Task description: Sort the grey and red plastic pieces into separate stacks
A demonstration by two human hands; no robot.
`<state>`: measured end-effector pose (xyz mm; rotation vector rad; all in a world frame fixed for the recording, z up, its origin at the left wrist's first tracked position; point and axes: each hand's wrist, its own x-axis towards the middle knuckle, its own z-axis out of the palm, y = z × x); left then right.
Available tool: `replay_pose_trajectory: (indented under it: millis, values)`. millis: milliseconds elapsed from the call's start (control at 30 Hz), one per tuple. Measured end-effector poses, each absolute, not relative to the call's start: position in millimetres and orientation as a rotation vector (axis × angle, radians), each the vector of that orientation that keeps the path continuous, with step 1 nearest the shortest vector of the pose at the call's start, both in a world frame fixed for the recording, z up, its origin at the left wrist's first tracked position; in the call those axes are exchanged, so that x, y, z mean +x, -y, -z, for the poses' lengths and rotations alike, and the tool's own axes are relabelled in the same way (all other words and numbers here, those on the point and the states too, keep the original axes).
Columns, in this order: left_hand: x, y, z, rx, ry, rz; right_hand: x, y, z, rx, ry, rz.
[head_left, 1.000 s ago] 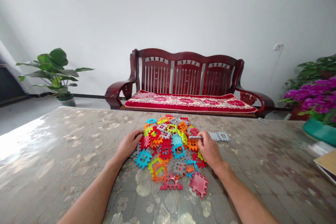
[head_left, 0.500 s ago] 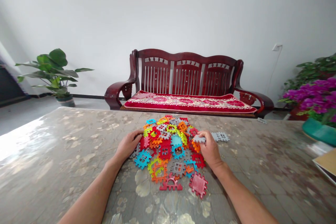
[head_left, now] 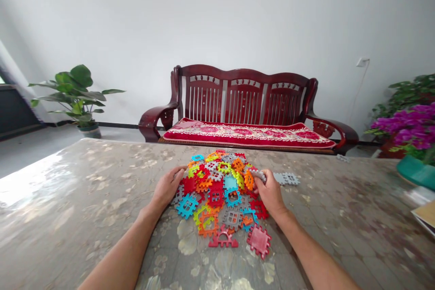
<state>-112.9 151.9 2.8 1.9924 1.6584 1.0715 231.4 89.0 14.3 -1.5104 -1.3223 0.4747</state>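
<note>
Table: a glossy table (head_left: pixel 340 226) with a floral pattern spreads across the near part of my view.
Bench: a dark red wooden bench (head_left: pixel 285 104) stands beyond the table's far edge, with a red and white patterned cushion (head_left: pixel 244 134) along its seat.
Pile: a heap of toothed plastic pieces (head_left: pixel 216 195), red, orange, yellow-green, blue and grey, lies mid-table between my two hands.
Left hand: my left hand (head_left: pixel 169 186) rests at the heap's left edge, fingers curved toward the pieces; I cannot tell whether they grip any.
Right hand: my right hand (head_left: pixel 272 192), at the heap's right side, is closed on a grey piece (head_left: pixel 260 175), which sticks out to the left of the fingers.
Grey strip: a flat light grey strip (head_left: pixel 286 178) lies on the table just right of the right hand.
Red square: a red square piece (head_left: pixel 259 241) lies at the heap's near right, nearer than the right hand.
Orange piece: a tilted orange piece (head_left: pixel 249 180) sits just left of the right fingertips; I cannot tell whether they hold it too.
</note>
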Motion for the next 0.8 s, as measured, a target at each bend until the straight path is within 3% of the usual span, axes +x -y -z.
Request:
replay_pose_trajectory:
  millis: [300,800]
  values:
    - [-71,-123,-35,2.257,-1.405,-1.175,207,-87,-36,-1.550,1.606,-0.357]
    - [-15,-103,-36,1.717,-1.123,-1.103,173,-79,-39,-1.494,1.768,-0.306]
